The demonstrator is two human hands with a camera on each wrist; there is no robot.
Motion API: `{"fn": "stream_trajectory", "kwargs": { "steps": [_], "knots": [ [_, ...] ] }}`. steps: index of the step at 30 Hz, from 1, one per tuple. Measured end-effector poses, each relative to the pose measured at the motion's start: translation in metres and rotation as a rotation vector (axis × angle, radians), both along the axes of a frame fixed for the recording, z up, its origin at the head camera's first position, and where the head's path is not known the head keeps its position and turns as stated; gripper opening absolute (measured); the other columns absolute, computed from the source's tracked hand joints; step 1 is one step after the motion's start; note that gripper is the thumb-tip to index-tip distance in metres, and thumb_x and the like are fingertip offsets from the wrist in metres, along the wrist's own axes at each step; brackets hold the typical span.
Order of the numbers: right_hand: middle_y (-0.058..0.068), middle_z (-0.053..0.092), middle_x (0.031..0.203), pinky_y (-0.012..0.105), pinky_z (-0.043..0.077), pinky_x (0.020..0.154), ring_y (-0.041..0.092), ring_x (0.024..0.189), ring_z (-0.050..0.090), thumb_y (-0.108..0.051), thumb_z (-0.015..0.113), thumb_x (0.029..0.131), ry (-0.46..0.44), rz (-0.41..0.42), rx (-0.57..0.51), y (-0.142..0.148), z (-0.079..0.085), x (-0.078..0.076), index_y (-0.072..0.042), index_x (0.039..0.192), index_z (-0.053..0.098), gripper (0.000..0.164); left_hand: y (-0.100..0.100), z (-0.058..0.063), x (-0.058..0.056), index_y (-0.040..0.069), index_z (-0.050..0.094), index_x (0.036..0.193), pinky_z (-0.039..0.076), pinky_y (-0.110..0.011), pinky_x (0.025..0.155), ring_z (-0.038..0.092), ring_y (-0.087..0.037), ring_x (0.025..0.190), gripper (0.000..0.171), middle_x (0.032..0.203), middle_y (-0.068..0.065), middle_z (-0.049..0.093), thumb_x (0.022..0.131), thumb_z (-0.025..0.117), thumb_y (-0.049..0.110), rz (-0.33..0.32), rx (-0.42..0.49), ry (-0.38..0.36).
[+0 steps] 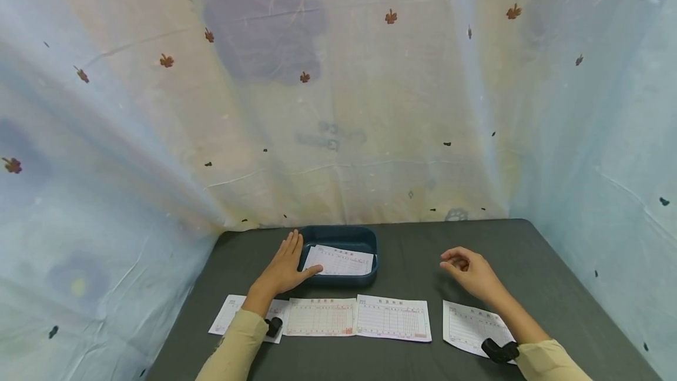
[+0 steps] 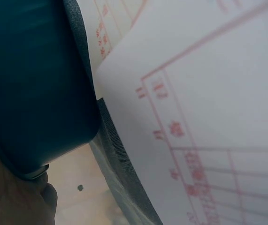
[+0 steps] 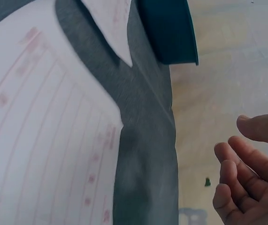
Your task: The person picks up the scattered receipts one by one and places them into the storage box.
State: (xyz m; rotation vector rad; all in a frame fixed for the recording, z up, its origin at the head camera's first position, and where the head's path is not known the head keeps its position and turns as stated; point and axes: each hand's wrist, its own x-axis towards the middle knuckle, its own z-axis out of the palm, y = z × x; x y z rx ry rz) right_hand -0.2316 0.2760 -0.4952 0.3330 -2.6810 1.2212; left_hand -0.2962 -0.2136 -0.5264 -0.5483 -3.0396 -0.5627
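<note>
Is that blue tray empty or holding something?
Holding something: in the head view, printed paper lies inside the blue tray. Whether more lies beneath it, I cannot tell.

Pale yellow sleeves [image 1: 233,347], wrist cameras [image 1: 498,350] (black, rounded)

We face a creased curtain [image 1: 359,104] in pale blue, cream and lavender, dotted with brown leaf prints [image 1: 391,17], enclosing a dark grey table [image 1: 407,263] on its far, left and right sides.

The left forearm [image 1: 240,337] hides part of the leftmost form [image 1: 228,313], the right forearm [image 1: 523,321] part of the rightmost form [image 1: 468,328].
</note>
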Motion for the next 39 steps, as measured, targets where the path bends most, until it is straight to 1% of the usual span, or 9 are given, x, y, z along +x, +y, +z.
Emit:
{"fn": "stream_trajectory", "kwargs": {
  "steps": [3,6,13,19,21,24,29,35,39],
  "knots": [
    [0.0,0.072,0.096,0.027,0.05,0.064,0.008,0.076,0.058,-0.02,0.078,0.102,-0.007,0.004,0.031,0.007,-0.002,0.006,-0.003,0.116,0.074,0.022,0.001,0.002,0.001,-0.003,0.007,0.17,0.008,-0.056,0.134,0.001,-0.039,0.166,0.12,0.179,-0.02,-0.001,0.098,0.05,0.082,0.008,-0.026,-0.009],
    [-0.001,0.071,0.097,0.028,0.05,0.065,0.006,0.078,0.058,-0.022,0.077,0.102,-0.024,0.022,0.066,0.015,-0.006,0.012,-0.004,0.116,0.074,0.023,0.001,0.004,0.002,-0.003,0.009,0.17,0.009,-0.056,0.134,0.001,-0.039,0.166,0.118,0.179,-0.021,0.002,0.098,0.052,0.08,0.015,-0.029,-0.011],
    [0.0,0.07,0.094,0.028,0.051,0.063,0.008,0.074,0.058,-0.021,0.078,0.101,-0.096,0.04,0.089,0.033,-0.014,0.025,-0.003,0.116,0.074,0.024,0.003,0.007,0.004,-0.003,0.009,0.17,0.011,-0.057,0.134,0.001,-0.038,0.166,0.117,0.179,-0.02,0.0,0.099,0.053,0.079,0.015,-0.03,-0.013],
    [0.0,0.067,0.093,0.027,0.047,0.06,0.008,0.071,0.055,-0.022,0.079,0.1,-0.127,0.022,0.096,0.048,-0.02,0.036,-0.003,0.117,0.074,0.026,0.0,-0.003,-0.001,-0.003,0.009,0.17,0.009,-0.057,0.134,0.0,-0.038,0.167,0.12,0.179,-0.021,0.001,0.097,0.05,0.083,0.008,-0.014,0.006],
    [0.0,0.067,0.094,0.027,0.046,0.06,0.008,0.072,0.054,-0.022,0.079,0.1,-0.13,0.015,0.105,0.052,-0.021,0.04,-0.003,0.118,0.074,0.027,-0.001,-0.004,-0.002,-0.005,0.011,0.17,0.009,-0.058,0.134,0.001,-0.039,0.166,0.12,0.179,-0.023,0.003,0.097,0.052,0.082,0.004,0.007,0.013],
    [-0.001,0.067,0.098,0.027,0.045,0.061,0.008,0.074,0.052,-0.023,0.08,0.099,-0.133,-0.004,0.127,0.059,-0.023,0.045,-0.004,0.118,0.074,0.028,0.0,-0.003,-0.001,-0.005,0.012,0.17,0.01,-0.06,0.133,0.002,-0.04,0.166,0.12,0.179,-0.024,0.005,0.097,0.053,0.081,0.003,0.0,0.016],
    [0.0,0.07,0.104,0.028,0.045,0.066,0.01,0.081,0.05,-0.022,0.084,0.096,-0.086,-0.014,0.182,0.071,-0.029,0.048,-0.005,0.117,0.076,0.028,0.0,-0.002,-0.001,-0.006,0.012,0.169,0.011,-0.06,0.133,0.002,-0.041,0.166,0.121,0.178,-0.025,0.004,0.097,0.051,0.083,0.003,-0.004,0.026],
    [0.004,0.073,0.112,0.035,0.047,0.077,0.019,0.093,0.057,-0.023,0.089,0.089,-0.002,-0.052,0.275,0.079,-0.033,0.056,-0.007,0.114,0.078,0.031,0.001,0.001,0.002,-0.007,0.014,0.169,0.011,-0.061,0.133,0.004,-0.043,0.166,0.12,0.178,-0.025,0.005,0.097,0.054,0.081,-0.001,0.015,0.019],
    [0.006,0.072,0.112,0.038,0.045,0.08,0.022,0.096,0.059,-0.024,0.092,0.086,-0.002,-0.057,0.303,0.083,-0.033,0.06,-0.006,0.115,0.077,0.037,0.001,0.0,0.002,-0.006,0.012,0.169,0.011,-0.061,0.133,0.003,-0.042,0.166,0.121,0.178,-0.025,0.004,0.097,0.051,0.082,0.001,0.013,0.019]
  ]
}}
